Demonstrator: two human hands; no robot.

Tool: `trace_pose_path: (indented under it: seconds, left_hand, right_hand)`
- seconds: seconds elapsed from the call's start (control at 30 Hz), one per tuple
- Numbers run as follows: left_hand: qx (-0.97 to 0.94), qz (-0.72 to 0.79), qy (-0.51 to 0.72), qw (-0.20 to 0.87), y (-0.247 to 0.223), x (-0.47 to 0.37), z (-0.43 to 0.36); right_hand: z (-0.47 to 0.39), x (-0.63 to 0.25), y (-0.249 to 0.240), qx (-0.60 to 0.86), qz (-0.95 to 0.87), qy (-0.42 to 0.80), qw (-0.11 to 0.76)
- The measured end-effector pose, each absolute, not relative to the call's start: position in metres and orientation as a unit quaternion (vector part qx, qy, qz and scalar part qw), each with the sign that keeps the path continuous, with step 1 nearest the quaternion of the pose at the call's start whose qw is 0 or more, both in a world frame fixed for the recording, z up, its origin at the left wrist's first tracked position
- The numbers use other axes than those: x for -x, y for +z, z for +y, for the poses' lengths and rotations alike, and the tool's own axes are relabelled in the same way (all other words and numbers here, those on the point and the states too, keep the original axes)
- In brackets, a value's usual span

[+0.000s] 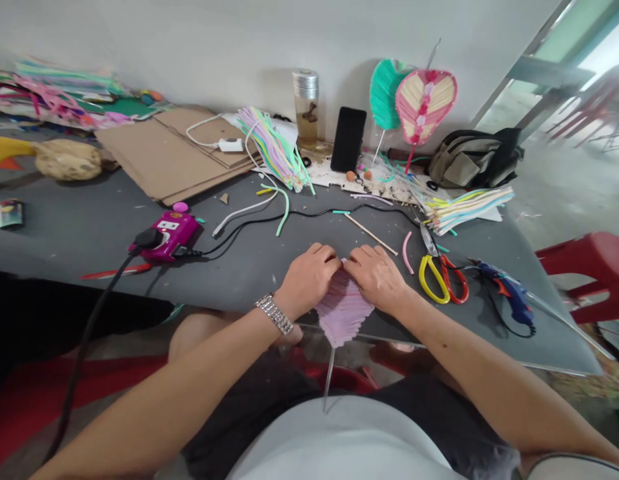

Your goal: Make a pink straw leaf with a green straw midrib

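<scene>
A pale purple and pink fan-like piece made of pipe cleaners lies at the table's front edge, its pointed end and thin stick reaching over my lap. My left hand, with a metal watch on the wrist, closes its curled fingers on the piece's far left side. Opposite it, my right hand grips the far right side, fingers bent over the edge. Both hands nearly meet at the far tip, which they partly cover. A thin wooden stick and a short pink pipe cleaner lie just beyond.
Scissors and a blue glue gun lie at right. A purple power socket with a black cable sits at left. Behind are cardboard sheets, pipe cleaner bundles, a phone, a bottle and a finished heart-shaped fan.
</scene>
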State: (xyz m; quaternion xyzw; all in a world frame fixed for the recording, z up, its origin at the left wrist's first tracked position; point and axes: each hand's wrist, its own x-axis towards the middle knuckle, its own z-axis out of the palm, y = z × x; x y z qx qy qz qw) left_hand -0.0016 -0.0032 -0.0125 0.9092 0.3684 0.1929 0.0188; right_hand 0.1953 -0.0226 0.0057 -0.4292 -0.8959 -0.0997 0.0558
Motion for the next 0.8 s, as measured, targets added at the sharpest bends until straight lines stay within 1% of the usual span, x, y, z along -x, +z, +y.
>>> trace_pose_path:
  seconds: [0.1,0.17,0.27,0.33,0.4,0.53,0.6,0.73,0.8]
  left_hand:
    - [-0.91,0.374,0.178,0.021,-0.01,-0.001,-0.001]
    - [-0.904,0.383,0.185,0.033,-0.01,-0.003,0.0]
    - [-0.872,0.417,0.234,0.106,-0.011,-0.001,0.001]
    - [-0.831,0.46,0.268,0.159,-0.01,0.0,0.003]
    - [-0.8,0.498,0.28,0.183,-0.006,0.001,0.003]
    - [-0.785,0.529,0.244,0.208,0.003,-0.002,0.006]
    - [-0.776,0.545,0.215,0.233,0.009,-0.004,0.01]
    - [-0.75,0.558,0.159,0.317,0.023,-0.006,0.016]
    - [-0.737,0.551,0.151,0.361,0.034,-0.004,0.014]
  right_hand:
    - [-0.022,-0.196,0.001,0.457,-0.883,-0.063,0.081]
    - [-0.02,-0.197,-0.004,0.49,-0.861,0.005,0.139]
    - [-0.017,-0.202,-0.013,0.534,-0.806,0.099,0.236]
    - [-0.017,-0.204,-0.016,0.554,-0.782,0.109,0.265]
    - [-0.018,-0.205,-0.015,0.573,-0.768,0.108,0.265]
    - [-0.019,-0.199,-0.002,0.637,-0.722,0.18,0.2]
    - [-0.018,-0.195,0.004,0.656,-0.701,0.214,0.183]
    - [-0.017,-0.193,0.014,0.655,-0.681,0.267,0.191]
    - [-0.019,-0.195,0.021,0.643,-0.673,0.3,0.208]
